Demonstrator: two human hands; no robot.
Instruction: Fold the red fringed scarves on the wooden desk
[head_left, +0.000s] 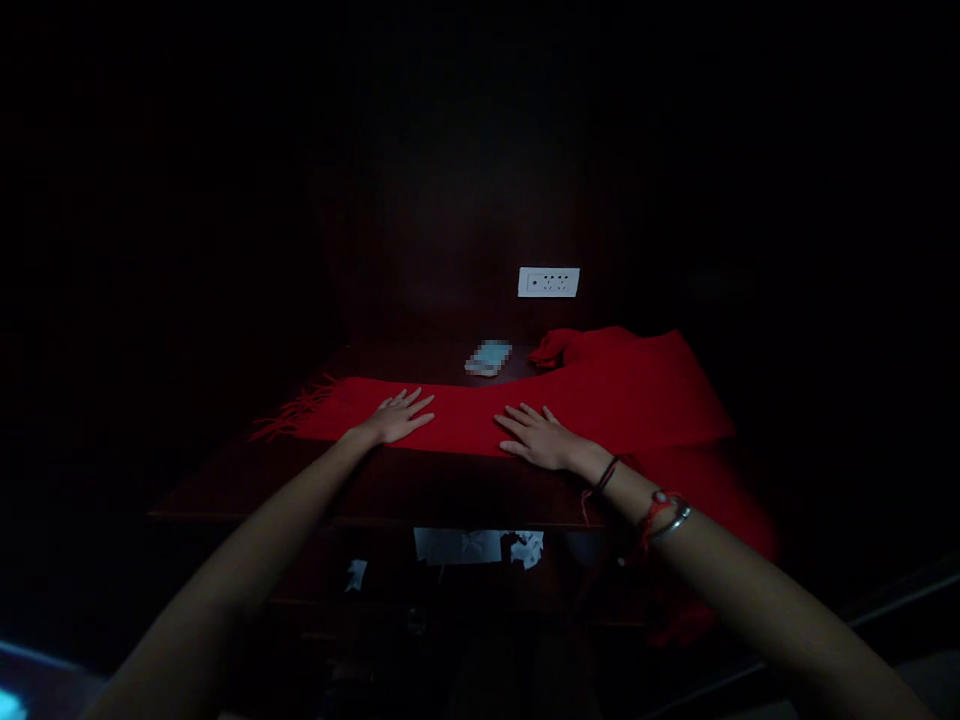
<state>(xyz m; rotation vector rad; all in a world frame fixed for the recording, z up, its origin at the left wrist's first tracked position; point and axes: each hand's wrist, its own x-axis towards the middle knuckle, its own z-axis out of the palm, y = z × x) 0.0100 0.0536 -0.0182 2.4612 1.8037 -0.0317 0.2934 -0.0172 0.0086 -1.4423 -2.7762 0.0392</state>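
A red scarf (465, 415) stretches across a dark wooden table. Its fringed end lies at the left, while the right part is bunched up and hangs over the front edge. My left hand (401, 417) rests flat on the scarf near the fringe, fingers spread. Farther right, my right hand (536, 436) also lies on the cloth with its fingers apart and the palm down. Bracelets circle my right wrist and forearm. Neither hand grips the fabric.
Behind the scarf lies a small pale blue, blurred-out object (489, 358). A white wall socket (549, 282) is on the dark back panel. Below the tabletop (300, 490), pale paper pieces (457, 546) show in the shadow. Surroundings are very dark.
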